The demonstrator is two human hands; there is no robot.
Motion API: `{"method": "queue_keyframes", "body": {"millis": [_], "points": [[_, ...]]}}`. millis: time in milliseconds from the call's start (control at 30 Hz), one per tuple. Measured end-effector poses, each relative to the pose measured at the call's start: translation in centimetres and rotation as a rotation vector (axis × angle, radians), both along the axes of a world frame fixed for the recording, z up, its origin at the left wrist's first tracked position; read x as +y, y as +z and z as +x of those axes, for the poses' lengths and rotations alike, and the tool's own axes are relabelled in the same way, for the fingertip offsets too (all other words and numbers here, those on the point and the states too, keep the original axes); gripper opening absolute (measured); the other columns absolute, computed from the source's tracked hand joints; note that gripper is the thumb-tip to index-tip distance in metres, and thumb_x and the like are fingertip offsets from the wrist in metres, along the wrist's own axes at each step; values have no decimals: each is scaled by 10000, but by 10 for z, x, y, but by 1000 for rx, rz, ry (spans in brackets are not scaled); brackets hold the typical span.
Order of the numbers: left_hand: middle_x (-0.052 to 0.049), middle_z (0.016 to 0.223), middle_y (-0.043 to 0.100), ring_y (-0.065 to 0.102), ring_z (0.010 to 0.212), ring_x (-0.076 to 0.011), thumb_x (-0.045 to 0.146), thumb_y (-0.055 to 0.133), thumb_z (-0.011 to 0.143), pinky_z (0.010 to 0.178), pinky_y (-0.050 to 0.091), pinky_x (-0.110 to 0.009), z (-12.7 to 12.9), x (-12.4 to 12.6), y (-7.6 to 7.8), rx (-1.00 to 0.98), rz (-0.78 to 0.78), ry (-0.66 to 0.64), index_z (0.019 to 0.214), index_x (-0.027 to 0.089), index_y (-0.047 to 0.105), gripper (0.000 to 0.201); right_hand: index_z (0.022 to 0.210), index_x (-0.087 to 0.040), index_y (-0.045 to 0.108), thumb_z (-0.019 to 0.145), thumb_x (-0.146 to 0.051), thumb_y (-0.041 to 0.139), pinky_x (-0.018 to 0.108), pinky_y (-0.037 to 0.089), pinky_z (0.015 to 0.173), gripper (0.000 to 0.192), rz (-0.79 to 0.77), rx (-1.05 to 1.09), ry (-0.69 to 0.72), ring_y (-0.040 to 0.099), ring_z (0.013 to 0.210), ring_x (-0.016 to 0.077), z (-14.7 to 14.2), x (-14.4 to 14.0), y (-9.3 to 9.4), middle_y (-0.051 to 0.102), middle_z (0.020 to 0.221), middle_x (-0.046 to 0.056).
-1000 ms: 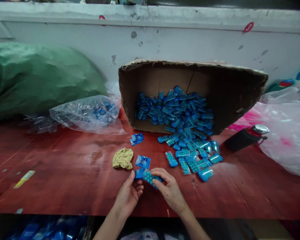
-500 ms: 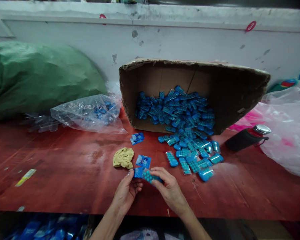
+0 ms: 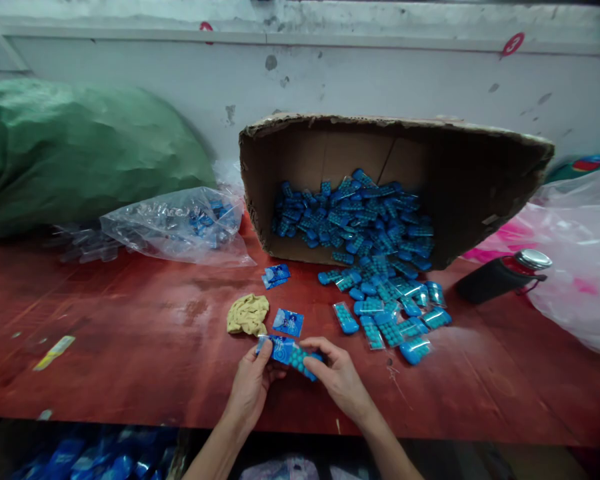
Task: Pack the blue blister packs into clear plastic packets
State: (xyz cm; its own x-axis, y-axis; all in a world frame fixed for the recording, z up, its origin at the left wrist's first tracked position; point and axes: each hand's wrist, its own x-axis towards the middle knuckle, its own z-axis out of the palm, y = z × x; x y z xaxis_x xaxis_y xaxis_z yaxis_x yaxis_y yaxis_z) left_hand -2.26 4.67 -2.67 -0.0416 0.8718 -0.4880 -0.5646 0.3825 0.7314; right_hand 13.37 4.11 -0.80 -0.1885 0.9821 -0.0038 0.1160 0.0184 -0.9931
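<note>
Blue bead packet (image 3: 303, 361) sits pinched between both hands just above the table's (image 3: 130, 360) near edge, its long axis running slantwise from the left hand up-left to the right hand down-right. The left hand (image 3: 250, 390) has its grip closed on a flat printed blue sachet (image 3: 280, 348), thumb on top, which touches the packet's upper end. The right hand (image 3: 337, 377) has its grip clenched on the packet's lower end, fingers curled over it; both hands are equally close. Just beyond the left grip lie another sachet (image 3: 287, 322) and a crumpled yellow cloth (image 3: 249, 314). Beyond the right grip a spill of packets (image 3: 390, 313) spreads from a tipped cardboard box (image 3: 460, 173). Well to the right lies a dark bottle (image 3: 503, 277).
</note>
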Motion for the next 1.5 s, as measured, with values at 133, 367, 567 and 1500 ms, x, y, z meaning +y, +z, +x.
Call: {"method": "queue_keyframes", "body": {"millis": [133,367,567,1500], "points": [[-24,583,646,586,498,-134,312,693,606,459,466,-231,5,-1,0,-31,-49,4,712,128,581,241,986,-205,588,767,-173,535,275,463,763,228,53,-27,-54,572,865,170,-7,-4,-8,621,951,34],[-31,704,681,625,596,-132,225,631,690,572,506,-250,6,-1,3,-168,-160,-53,775,140,598,125,1034,-253,586,772,-137,525,342,401,906,292,293,-112,-8,515,1010,193,-17,-9,-12,590,1072,47],[-59,749,686,647,705,-180,197,569,742,645,514,-305,-1,-3,7,-201,-173,-157,844,132,596,124,1038,-240,584,728,-183,582,304,439,838,315,-16,296,135,536,940,174,-8,-7,-7,559,1061,30],[-88,838,698,641,814,-168,178,502,791,771,477,-296,19,-11,9,-385,-170,-177,850,116,605,135,957,-220,597,690,-154,576,273,410,795,276,-62,120,-46,528,865,159,-10,-9,-8,562,938,6]]}}
